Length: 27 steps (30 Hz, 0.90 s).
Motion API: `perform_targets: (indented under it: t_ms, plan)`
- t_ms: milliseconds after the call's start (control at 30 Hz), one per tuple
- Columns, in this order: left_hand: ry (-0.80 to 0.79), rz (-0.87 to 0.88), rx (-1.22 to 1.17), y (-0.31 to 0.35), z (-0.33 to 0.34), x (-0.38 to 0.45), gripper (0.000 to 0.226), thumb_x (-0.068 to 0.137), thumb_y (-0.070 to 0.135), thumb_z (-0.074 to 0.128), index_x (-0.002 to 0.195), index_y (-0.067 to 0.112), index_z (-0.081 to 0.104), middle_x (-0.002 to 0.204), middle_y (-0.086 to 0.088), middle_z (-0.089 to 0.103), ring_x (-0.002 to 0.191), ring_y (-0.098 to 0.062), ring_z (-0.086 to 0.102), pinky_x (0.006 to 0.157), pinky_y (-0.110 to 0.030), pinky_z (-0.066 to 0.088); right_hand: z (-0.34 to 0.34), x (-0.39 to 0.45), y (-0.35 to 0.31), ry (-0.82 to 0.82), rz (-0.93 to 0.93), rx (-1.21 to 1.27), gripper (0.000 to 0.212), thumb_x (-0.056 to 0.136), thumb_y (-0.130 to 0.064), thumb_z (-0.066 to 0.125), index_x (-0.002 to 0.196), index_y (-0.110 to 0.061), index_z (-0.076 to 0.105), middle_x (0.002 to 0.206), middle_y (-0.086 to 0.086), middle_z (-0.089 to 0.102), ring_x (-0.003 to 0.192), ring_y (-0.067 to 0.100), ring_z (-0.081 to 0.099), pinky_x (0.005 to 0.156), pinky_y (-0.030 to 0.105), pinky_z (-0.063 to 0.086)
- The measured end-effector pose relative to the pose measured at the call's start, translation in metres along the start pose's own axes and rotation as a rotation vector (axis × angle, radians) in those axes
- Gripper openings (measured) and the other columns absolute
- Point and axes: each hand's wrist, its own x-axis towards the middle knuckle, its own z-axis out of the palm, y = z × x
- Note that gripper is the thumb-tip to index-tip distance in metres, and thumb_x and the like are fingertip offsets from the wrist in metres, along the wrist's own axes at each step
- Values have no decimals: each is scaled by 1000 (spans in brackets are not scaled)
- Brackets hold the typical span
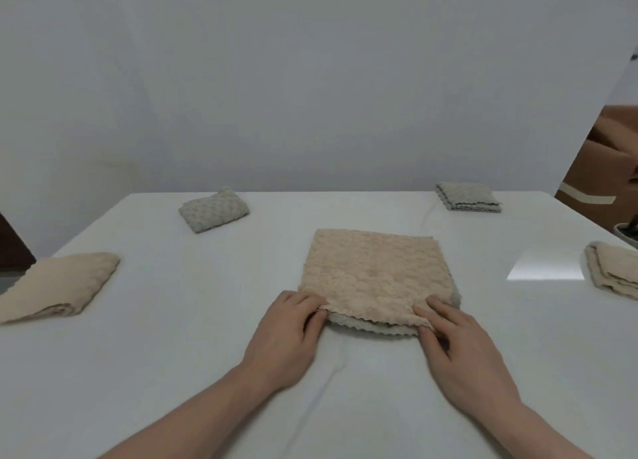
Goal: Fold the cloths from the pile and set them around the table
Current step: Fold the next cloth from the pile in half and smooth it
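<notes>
A beige textured cloth point(374, 272) lies flat on top of a small pile in the middle of the white table point(207, 320), with a grey cloth point(366, 325) showing under its near edge. My left hand point(286, 338) pinches the beige cloth's near left corner. My right hand point(459, 348) pinches its near right corner. Folded cloths sit around the table: a beige one point(58, 286) at the left edge, a grey one point(214, 210) at the far left, a grey one point(467, 197) at the far right, and a beige one point(612, 268) at the right edge.
A plain grey wall stands right behind the table's far edge. Brown cardboard boxes point(600, 168) stand beyond the right corner. A dark object shows at the left beside the table.
</notes>
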Motion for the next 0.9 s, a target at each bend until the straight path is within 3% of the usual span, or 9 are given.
perform_targets:
  t_ms: [167, 300, 467, 567, 633, 700, 900]
  plan:
    - [61, -41, 41, 7, -1, -8, 21, 103, 33, 47, 83, 27, 53, 83, 16, 54, 87, -13, 47, 82, -34, 44, -3, -4, -1, 21, -9, -9, 37, 100, -33, 51, 134, -38, 63, 150, -17, 49, 140, 7, 42, 111, 23, 33]
    - [105, -87, 86, 18, -5, -16, 21, 101, 29, 46, 80, 26, 50, 82, 13, 58, 89, -19, 50, 75, -36, 43, -5, -7, -4, 17, 14, 13, 38, 100, -28, 50, 133, -37, 64, 151, -16, 49, 140, 9, 44, 111, 26, 36]
    - [132, -158, 30, 24, -8, -20, 22, 98, 30, 45, 78, 24, 50, 73, 11, 57, 85, -14, 48, 69, -37, 45, -3, -8, -5, -2, 17, -5, 40, 100, -29, 49, 136, -39, 62, 147, -19, 51, 140, 11, 45, 110, 26, 38]
    - [201, -177, 64, 23, -10, -18, 26, 94, 31, 48, 69, 24, 45, 64, 10, 54, 75, -15, 48, 64, -36, 36, 2, 3, -3, -100, -15, -12, 49, 95, -35, 39, 140, -42, 56, 133, -15, 57, 133, 15, 49, 109, 37, 41]
    - [240, -223, 101, 23, -11, -16, 28, 92, 30, 49, 66, 23, 41, 60, 9, 50, 71, -15, 45, 66, -34, 29, 8, 13, -4, -140, -10, 7, 52, 94, -38, 35, 142, -44, 54, 138, -9, 55, 136, 16, 46, 115, 49, 35]
    - [279, -284, 130, 24, -13, -16, 29, 92, 31, 48, 65, 23, 40, 59, 7, 51, 70, -17, 46, 70, -35, 31, 14, 24, -7, -167, -18, 4, 48, 99, -33, 38, 143, -43, 52, 147, -12, 49, 144, 15, 37, 122, 55, 20]
    - [342, -445, 54, 21, -16, -13, 26, 92, 32, 45, 67, 22, 45, 65, 5, 56, 78, -21, 50, 81, -39, 42, 24, 35, -27, -164, -34, 23, 45, 104, -29, 41, 147, -40, 48, 162, -14, 31, 153, 12, 20, 124, 50, 5]
